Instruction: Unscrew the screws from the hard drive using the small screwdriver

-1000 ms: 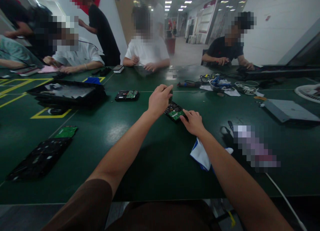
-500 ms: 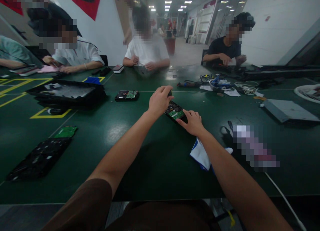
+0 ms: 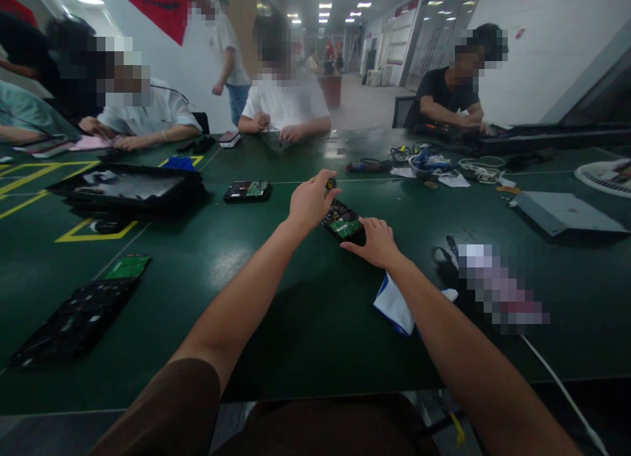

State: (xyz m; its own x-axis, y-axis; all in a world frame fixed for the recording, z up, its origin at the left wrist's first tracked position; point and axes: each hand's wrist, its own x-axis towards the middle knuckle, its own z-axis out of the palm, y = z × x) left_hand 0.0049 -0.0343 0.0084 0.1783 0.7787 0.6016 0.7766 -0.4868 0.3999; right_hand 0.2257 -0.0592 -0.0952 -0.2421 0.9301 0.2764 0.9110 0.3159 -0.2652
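Observation:
A black hard drive [image 3: 342,221] with a green circuit board facing up lies on the green table [image 3: 305,311] in front of me. My left hand [image 3: 310,203] is closed round a small tool with a yellow and black handle [image 3: 331,182], held upright over the drive's far end. My right hand [image 3: 377,242] rests on the drive's near right corner, fingers pressed down on it.
A second hard drive [image 3: 248,190] lies further left. A black tray [image 3: 125,190], a dark panel [image 3: 73,318] and a green board [image 3: 127,267] sit at left. A white and blue cloth [image 3: 394,305] lies under my right forearm. Cables [image 3: 428,163] and a grey box [image 3: 562,213] at right. Several people sit around the far side.
My hands have stayed on the drive, the left one shifting slightly so the tool's yellow handle shows. A standing person has walked into view at the back.

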